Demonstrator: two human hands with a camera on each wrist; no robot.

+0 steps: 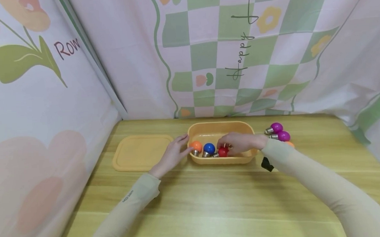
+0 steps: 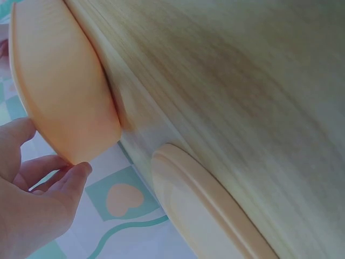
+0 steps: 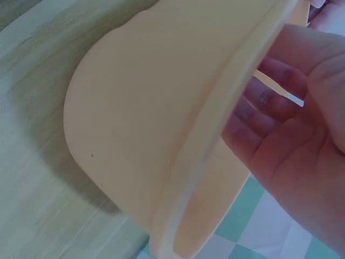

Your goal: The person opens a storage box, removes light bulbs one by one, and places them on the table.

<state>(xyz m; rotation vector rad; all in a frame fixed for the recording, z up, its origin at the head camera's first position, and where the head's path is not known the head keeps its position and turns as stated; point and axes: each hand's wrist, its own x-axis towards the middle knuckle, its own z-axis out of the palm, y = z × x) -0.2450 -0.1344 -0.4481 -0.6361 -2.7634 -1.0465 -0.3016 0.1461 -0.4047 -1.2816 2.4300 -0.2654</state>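
A yellow-orange plastic box (image 1: 222, 161) stands on the table, with an orange light bulb (image 1: 196, 145), a blue light bulb (image 1: 209, 148) and a red light bulb (image 1: 223, 152) along its near side. My right hand (image 1: 238, 141) reaches into the box from the right, curled fingers and thumb around the red bulb, whose metal base points left. In the right wrist view the box wall hides that bulb. My left hand (image 1: 172, 154) is at the box's left end. Its fairly straight fingers (image 2: 75, 175) touch the rim, and its thumb overlaps the orange bulb in the head view.
A flat lid (image 1: 140, 152) of the same colour lies left of the box. Two purple bulbs (image 1: 276, 127) and part of an orange one (image 1: 290, 144) lie to the right, beside the right sleeve. A small black object (image 1: 267, 164) is partly hidden under that forearm. Patterned curtains hang behind.
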